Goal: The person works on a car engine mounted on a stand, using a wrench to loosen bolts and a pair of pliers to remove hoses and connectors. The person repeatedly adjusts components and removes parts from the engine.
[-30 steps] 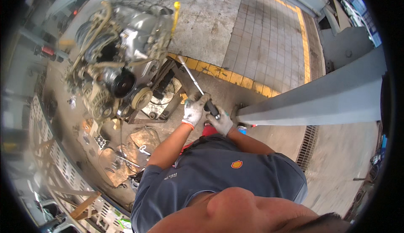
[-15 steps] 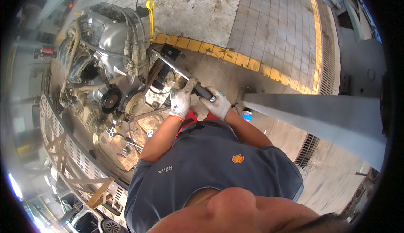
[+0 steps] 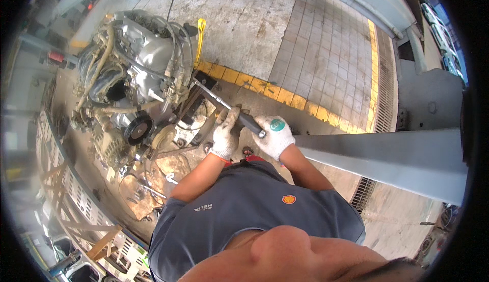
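Both hands [image 3: 249, 131] w/ wrench [image 3: 224, 106] now lower, engine [image 3: 137, 78] nearer.

- An engine [image 3: 135, 86] sits on the concrete floor [image 3: 244, 17], with hoses, a black pulley [image 3: 138, 128] on its near side and a yellow dipstick handle [image 3: 200, 30] at its far side.
- A long wrench [image 3: 226, 106] runs from the engine toward the person, its dark handle end away from the engine.
- The left hand [image 3: 226, 135], in a white glove, closes its grip around the wrench shaft, nearer the engine.
- The right hand [image 3: 274, 135], also gloved, wraps the handle end, just beside the left hand.
- A yellow painted stripe [image 3: 285, 96] crosses the floor beyond the engine.
- A grey metal beam [image 3: 387, 157] stretches away from the hands, on the side opposite the engine.
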### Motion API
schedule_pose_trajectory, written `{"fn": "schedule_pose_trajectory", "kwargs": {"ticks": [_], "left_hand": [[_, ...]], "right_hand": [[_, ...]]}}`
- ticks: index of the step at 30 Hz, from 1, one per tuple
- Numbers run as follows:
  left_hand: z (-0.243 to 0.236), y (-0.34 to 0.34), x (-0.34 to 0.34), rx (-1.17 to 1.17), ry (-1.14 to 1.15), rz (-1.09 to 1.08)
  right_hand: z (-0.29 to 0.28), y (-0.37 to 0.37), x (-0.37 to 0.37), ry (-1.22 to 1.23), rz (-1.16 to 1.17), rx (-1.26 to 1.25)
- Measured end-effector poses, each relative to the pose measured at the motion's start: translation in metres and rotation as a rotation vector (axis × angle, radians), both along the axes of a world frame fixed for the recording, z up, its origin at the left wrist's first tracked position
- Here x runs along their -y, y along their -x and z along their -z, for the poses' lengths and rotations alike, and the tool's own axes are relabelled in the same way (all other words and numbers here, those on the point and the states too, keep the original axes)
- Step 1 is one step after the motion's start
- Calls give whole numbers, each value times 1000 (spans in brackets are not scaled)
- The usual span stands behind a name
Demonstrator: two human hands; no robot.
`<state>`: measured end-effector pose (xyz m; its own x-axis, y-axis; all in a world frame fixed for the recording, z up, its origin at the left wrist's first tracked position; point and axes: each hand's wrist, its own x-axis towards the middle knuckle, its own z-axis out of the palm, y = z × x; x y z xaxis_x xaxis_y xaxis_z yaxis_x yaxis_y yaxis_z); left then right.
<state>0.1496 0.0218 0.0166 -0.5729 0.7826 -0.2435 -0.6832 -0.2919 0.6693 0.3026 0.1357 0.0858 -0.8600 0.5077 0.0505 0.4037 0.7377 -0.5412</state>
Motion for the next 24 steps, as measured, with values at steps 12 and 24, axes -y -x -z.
{"fn": "schedule_pose_trajectory", "kwargs": {"ticks": [12, 24], "left_hand": [[30, 21, 4, -326, 227, 49], [13, 26, -8, -359, 311, 72]], "right_hand": [[62, 6, 13, 498, 178, -119], [78, 1, 12, 358, 80, -205]]}}
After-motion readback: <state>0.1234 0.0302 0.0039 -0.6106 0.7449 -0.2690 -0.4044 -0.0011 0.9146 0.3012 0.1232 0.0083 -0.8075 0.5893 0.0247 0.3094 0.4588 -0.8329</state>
